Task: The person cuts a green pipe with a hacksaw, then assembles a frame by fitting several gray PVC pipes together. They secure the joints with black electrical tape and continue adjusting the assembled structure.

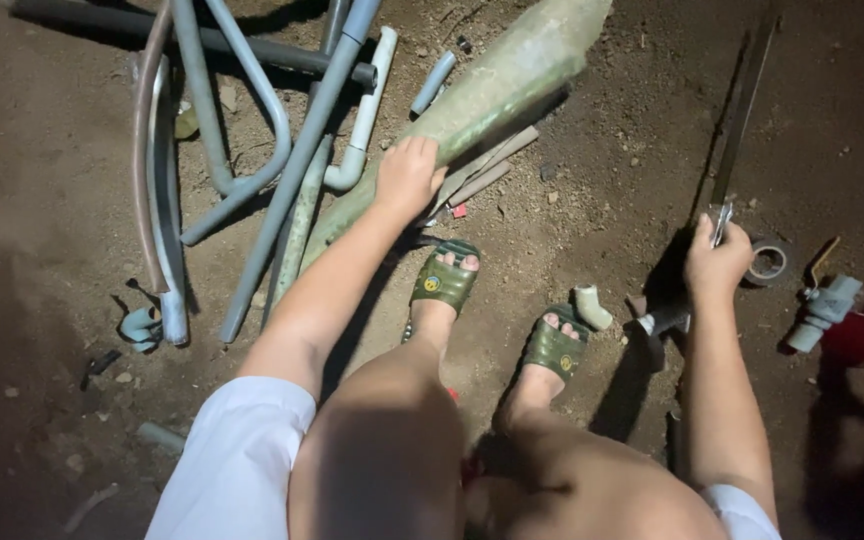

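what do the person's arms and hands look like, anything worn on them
Both arms are bare from the short white sleeves down. The left hand and the right hand wear no gloves, and no watch, ring or band shows on either wrist. The white sleeve on the left arm is wide and loose; only a small edge of the right sleeve is in view.

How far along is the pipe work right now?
Done: nothing looks joined; grey pipes lie loose in a heap on the dirt, and an elbow fitting sits unattached by the right foot. In hand: the left hand rests on the wide greenish pipe; the right hand holds a hacksaw. Left: no cut shows in that pipe; the tape roll lies untouched.
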